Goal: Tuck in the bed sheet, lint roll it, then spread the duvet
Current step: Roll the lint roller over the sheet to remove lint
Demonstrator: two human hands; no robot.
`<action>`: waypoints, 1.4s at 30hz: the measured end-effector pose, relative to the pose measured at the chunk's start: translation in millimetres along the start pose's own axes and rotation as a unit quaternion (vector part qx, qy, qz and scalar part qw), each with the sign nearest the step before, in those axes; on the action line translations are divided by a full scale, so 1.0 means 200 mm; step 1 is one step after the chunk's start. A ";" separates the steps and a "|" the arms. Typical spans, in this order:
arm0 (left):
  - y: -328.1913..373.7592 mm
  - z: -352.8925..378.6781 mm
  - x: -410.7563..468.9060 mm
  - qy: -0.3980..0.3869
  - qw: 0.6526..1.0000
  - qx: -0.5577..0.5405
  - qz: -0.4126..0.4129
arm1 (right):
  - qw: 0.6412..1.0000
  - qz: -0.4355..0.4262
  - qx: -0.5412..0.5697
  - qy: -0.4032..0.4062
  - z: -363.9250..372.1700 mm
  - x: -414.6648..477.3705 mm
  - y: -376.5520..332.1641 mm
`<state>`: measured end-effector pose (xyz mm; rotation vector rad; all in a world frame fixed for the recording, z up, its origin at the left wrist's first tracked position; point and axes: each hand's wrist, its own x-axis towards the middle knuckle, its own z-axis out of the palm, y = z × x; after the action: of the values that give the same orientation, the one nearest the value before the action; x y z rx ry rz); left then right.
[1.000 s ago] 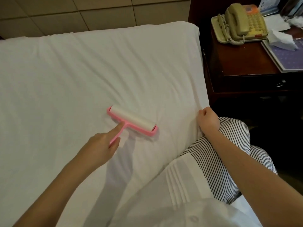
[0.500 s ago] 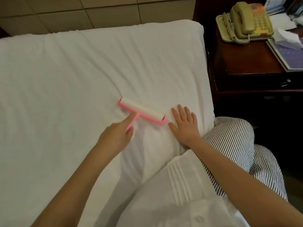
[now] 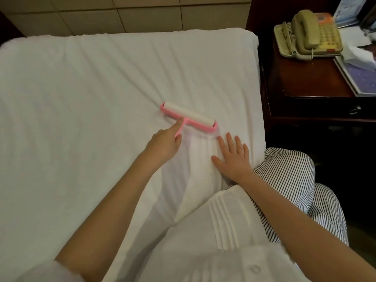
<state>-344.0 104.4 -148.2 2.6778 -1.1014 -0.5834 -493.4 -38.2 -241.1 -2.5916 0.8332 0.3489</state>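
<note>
A white bed sheet [image 3: 85, 110] covers the mattress, with creases running toward its right edge. A pink lint roller [image 3: 189, 117] with a white roll lies pressed on the sheet near the middle right. My left hand [image 3: 164, 143] grips its pink handle, index finger stretched along the stem. Just right of the roller, my right hand [image 3: 234, 155] lies flat on the sheet with fingers spread, close to the mattress edge. No duvet is in view.
A dark wooden nightstand [image 3: 309, 84] stands right of the bed, carrying a beige telephone [image 3: 309, 35], a tissue [image 3: 358, 58] and a purple booklet [image 3: 362, 78]. A padded tan headboard [image 3: 122, 15] runs behind the mattress. My striped trousers [image 3: 293, 180] touch the bed's edge.
My left hand has pushed the roller up the sheet, away from me. My right hand left the mattress edge, opened, and now lies flat on the sheet beside the roller.
</note>
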 end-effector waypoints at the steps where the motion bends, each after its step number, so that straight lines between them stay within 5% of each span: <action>1: -0.04 -0.02 -0.08 -0.013 1.000 0.029 -0.001 | 1.000 -0.002 0.000 -0.003 0.00 0.00 0.00; 7: -0.18 0.01 -0.48 -0.036 0.997 0.047 -0.050 | 1.000 0.003 0.001 -0.006 -0.01 -0.01 -0.05; 10: -0.15 0.13 -0.30 0.013 0.999 0.012 -0.033 | 1.000 0.001 0.006 0.009 0.00 -0.03 -0.09; 14: -0.08 0.12 0.01 -0.025 1.000 -0.007 0.002 | 0.999 -0.032 0.019 0.009 0.02 -0.07 -0.14; 22: -0.11 0.01 -0.57 0.159 0.984 0.061 -0.056 | 0.997 -0.071 0.029 0.029 0.02 -0.08 -0.17; 26: -0.12 0.09 -0.69 0.056 0.973 0.127 -0.182 | 0.993 -0.116 0.008 0.033 0.05 -0.07 -0.22; 35: -0.22 -0.04 0.05 0.112 0.982 0.010 -0.151 | 0.988 -0.149 -0.032 0.036 0.09 -0.08 -0.24; 42: -0.11 0.11 -0.44 0.035 0.980 0.096 -0.173 | 0.995 -0.091 0.002 0.042 0.08 -0.05 -0.21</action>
<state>-396.4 182.4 -149.6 3.0607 -0.7084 -0.4492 -477.4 6.0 -239.6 -2.6677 0.6179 0.1874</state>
